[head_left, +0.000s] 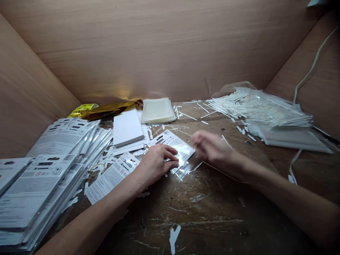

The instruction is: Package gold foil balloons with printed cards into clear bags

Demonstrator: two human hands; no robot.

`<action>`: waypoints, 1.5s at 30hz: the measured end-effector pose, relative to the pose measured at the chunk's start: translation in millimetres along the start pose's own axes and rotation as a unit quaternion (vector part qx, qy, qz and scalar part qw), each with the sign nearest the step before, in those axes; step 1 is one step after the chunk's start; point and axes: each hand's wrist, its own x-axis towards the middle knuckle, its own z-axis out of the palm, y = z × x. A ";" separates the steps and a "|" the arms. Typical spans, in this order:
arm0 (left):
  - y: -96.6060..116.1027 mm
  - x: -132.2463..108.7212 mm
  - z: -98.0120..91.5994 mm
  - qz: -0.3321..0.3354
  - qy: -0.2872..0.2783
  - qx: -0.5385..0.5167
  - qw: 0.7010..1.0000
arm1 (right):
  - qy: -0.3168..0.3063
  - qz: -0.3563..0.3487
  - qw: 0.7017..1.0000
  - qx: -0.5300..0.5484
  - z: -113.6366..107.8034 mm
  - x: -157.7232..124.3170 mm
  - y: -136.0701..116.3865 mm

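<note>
My left hand [160,161] lies over a printed card pack [183,150] in a clear plastic sleeve, fingers and thumb resting on its surface and slightly apart. Clear film [186,171] sticks out at the pack's near edge. Just right of the pack, my right hand [208,145] is smeared by motion; its fingers look bent, but whether they hold anything cannot be made out. A thin pale strip edge runs below that hand. Another printed card [111,177] lies partly beneath my left forearm.
Stacked printed card packs [34,191] fill the left side. Behind stand a white card stack [128,128], clear sleeves [158,110] and a gold bag [108,109]. White sticks [231,102] and plastic bags [278,109] lie at right. Paper scraps [174,239] litter the table between wooden walls.
</note>
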 end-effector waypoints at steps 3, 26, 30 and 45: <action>-0.2 -0.5 -0.7 -0.001 -0.001 -0.005 1.000 | 0.178 0.033 0.974 0.136 -22.3 7.5 3.7; -7.6 -3.2 -0.2 0.022 0.005 -0.018 1.000 | -0.230 -0.182 0.884 -0.365 56.3 -23.1 -26.0; -6.4 -2.9 -2.0 0.019 0.005 -0.020 1.000 | -0.213 -0.147 0.926 -0.275 43.5 -19.1 -17.7; -5.0 -2.6 -6.5 0.039 -0.029 -0.015 0.999 | -0.221 -0.164 0.913 -0.301 48.1 -22.1 -19.7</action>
